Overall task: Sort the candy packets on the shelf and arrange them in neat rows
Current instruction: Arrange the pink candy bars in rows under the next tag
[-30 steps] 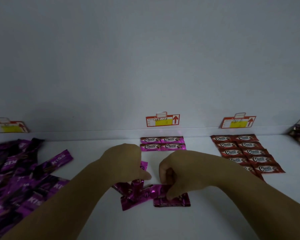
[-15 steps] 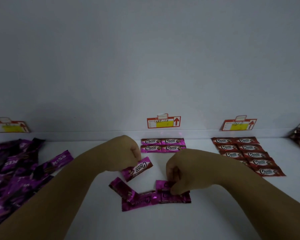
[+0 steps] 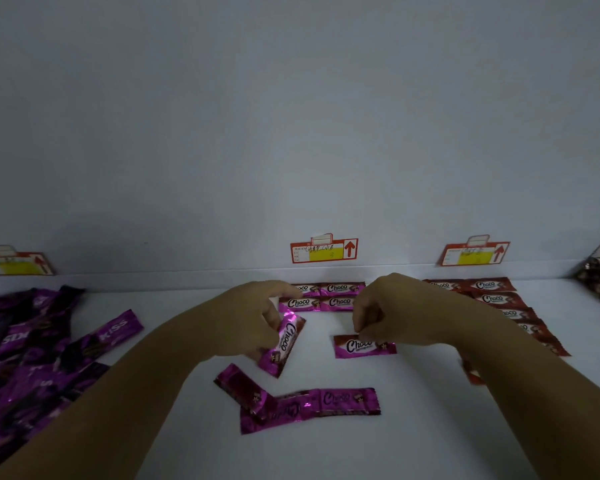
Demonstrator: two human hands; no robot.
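Nearest, short of both hands: loose magenta foil Choco packets [image 3: 309,407] overlapping on the white shelf [image 3: 413,431]. Left hand [image 3: 257,317] pinches a tilted magenta packet [image 3: 284,344], long axis running near-to-far. Right hand [image 3: 392,310] pinches the far edge of a flat magenta packet [image 3: 364,346], already crosswise. Two-by-two block of magenta packets [image 3: 323,296] lies just beyond both hands. Left's packet likely needs a turn to match.

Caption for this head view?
Left hand holds tilted magenta foil Choco packet; right hand pinches level magenta packet over white shelf.
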